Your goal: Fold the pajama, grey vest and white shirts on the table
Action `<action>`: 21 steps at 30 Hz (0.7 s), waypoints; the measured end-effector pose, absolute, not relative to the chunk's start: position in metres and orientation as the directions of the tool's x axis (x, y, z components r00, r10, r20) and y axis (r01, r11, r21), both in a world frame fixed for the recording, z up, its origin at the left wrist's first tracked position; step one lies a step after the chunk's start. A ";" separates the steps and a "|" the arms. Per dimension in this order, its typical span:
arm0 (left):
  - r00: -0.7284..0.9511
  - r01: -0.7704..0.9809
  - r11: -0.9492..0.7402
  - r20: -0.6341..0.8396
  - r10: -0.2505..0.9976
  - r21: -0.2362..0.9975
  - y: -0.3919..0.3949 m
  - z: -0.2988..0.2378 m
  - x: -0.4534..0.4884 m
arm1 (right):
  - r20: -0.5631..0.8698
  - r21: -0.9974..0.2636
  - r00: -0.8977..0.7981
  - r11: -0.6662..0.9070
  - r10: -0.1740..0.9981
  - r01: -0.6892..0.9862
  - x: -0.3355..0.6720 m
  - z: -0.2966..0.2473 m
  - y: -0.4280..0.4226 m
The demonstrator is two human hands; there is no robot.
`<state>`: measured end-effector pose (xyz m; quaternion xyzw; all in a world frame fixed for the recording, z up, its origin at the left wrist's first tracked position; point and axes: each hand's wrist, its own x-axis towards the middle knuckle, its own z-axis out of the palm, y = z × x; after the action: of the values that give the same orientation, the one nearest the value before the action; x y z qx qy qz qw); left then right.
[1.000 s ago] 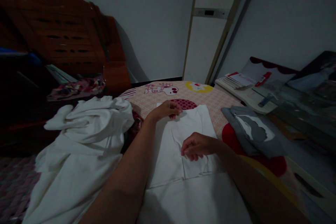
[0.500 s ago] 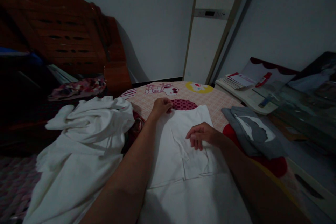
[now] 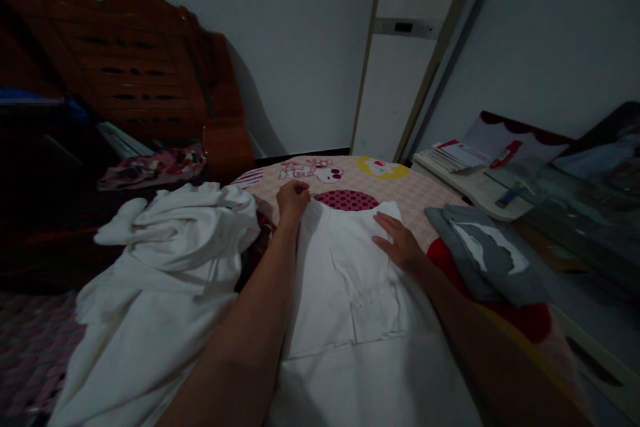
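A white garment (image 3: 325,293) lies spread out and mostly flat in front of me, with wrinkles and a horizontal crease across it. At its far left corner my left hand (image 3: 293,203) is closed, its fingers pinched on the fabric edge. My right hand (image 3: 400,243) is over the garment's far right part, fingers stretched out and apart; whether they touch the cloth I cannot tell. Under the garment is a round table with a pink patterned cloth (image 3: 415,203).
A heap of white fabric (image 3: 175,260) lies to the left. On the right sits a folded grey garment (image 3: 480,247) with a white print. Beyond are a wooden chair (image 3: 135,73), a tall white cabinet-like unit (image 3: 395,80) and a glass shelf (image 3: 565,213).
My left hand has moved slightly left and away from me at the garment's corner. My right hand has moved right and farther forward, its fingers now straighter.
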<state>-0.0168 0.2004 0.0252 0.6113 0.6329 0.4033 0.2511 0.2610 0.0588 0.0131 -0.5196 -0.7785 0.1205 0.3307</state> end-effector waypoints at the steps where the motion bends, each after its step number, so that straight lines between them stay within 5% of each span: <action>1: -0.115 0.582 -0.075 0.173 0.978 0.810 0.199 0.025 -0.014 | 0.356 -0.488 -0.272 0.427 0.894 0.762 0.261 0.008 0.058; 10: 0.218 0.762 -0.298 0.206 0.954 0.575 0.179 0.039 0.004 | 0.168 -0.242 -0.408 0.439 0.898 0.866 0.248 0.000 0.051; 14: 0.386 0.582 -0.491 0.312 0.868 0.648 0.169 0.052 0.024 | 0.200 -0.266 -0.392 0.435 0.898 0.860 0.249 -0.002 0.054; 17: 0.576 0.457 -0.555 0.244 0.780 0.695 0.163 0.052 0.038 | 0.292 -0.343 -0.345 0.434 0.892 0.833 0.252 -0.005 0.059; 21: 0.610 0.502 -0.530 0.154 0.777 0.684 0.161 0.044 0.042 | 0.403 -0.394 -0.211 0.377 0.891 0.838 0.261 -0.007 0.069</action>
<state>0.0422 0.1608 0.0442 0.8446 0.3787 0.2269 0.3030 0.2605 0.0686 -0.0071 -0.5565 -0.7767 0.0447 0.2917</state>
